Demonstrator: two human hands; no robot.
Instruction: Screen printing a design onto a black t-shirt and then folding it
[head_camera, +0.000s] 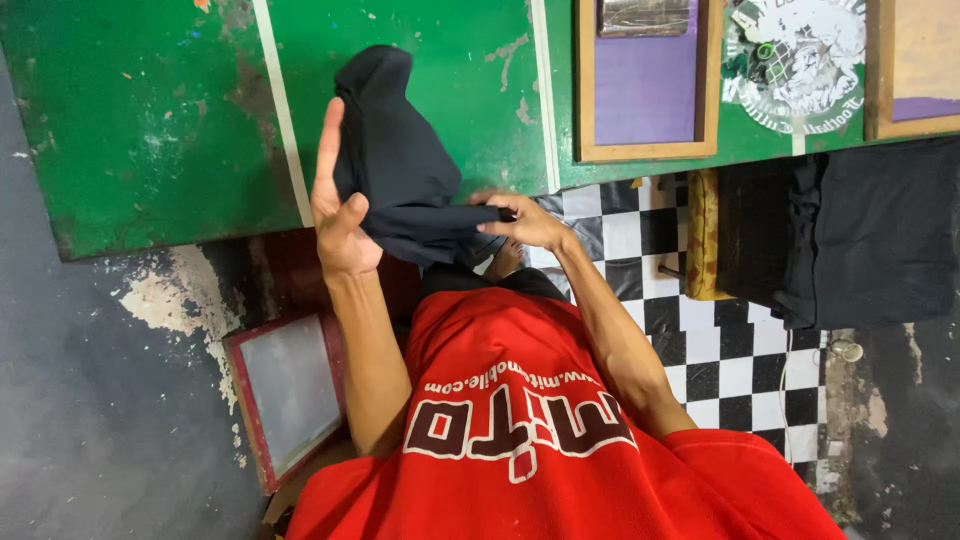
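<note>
A black garment (395, 160) hangs half over the front edge of the worn green table (150, 120). My left hand (335, 205) is raised flat against the garment's left side, fingers straight and pointing up, the thumb pressing on the cloth. My right hand (520, 220) pinches the garment's lower right corner at the table's edge. Below both arms I see my red shirt with white and dark lettering (520, 430).
Two wooden frames with purple boards (645, 85) (915, 70) lie at the table's back right, a round black-and-white print (795, 60) between them. A pile of black cloth (860, 235) sits right. A red-framed screen (285, 390) leans below left, over checkered floor (720, 360).
</note>
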